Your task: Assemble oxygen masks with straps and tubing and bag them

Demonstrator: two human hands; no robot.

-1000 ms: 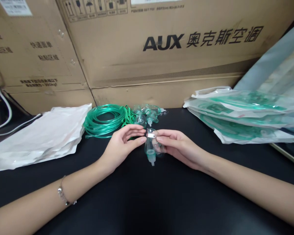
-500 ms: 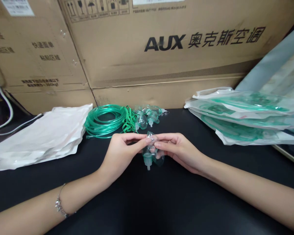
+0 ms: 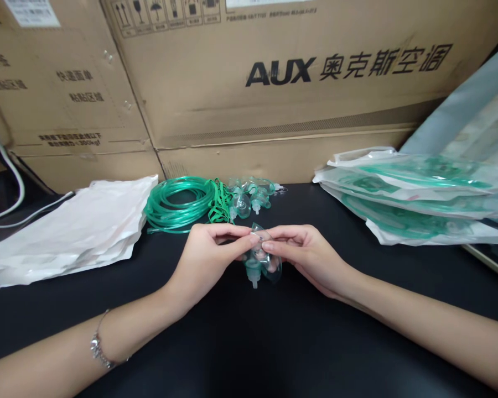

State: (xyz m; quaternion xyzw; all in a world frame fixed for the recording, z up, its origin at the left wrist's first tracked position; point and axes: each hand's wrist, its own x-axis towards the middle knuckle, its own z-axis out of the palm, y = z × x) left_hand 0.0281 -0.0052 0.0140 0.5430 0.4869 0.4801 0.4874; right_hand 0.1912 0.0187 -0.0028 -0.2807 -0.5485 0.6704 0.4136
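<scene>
"Count, please."

"From my remote post I log one clear plastic mask with a green-tinted neck and whitish tip (image 3: 274, 270), in the hands at centre. Far left of it, one coil of glossy green tubing (image 3: 174, 216); just right of that, green elastic straps (image 3: 219, 205), number untellable; next, loose clear-and-green masks (image 3: 243, 206), at least two. Left: several flat white pouches (image 3: 78, 221), stacked. Right: at least three see-through packets with green contents (image 3: 419, 194). One silver chain bracelet (image 3: 96, 346), left wrist."

"Hand pose?"

"I see the left hand (image 3: 211, 250) and right hand (image 3: 309, 247) each pinching the mask's far part between thumb and fingertips, forearms converging from near left and near right. The neck points near, over the black tabletop (image 3: 249, 342); contact I cannot tell."
</scene>
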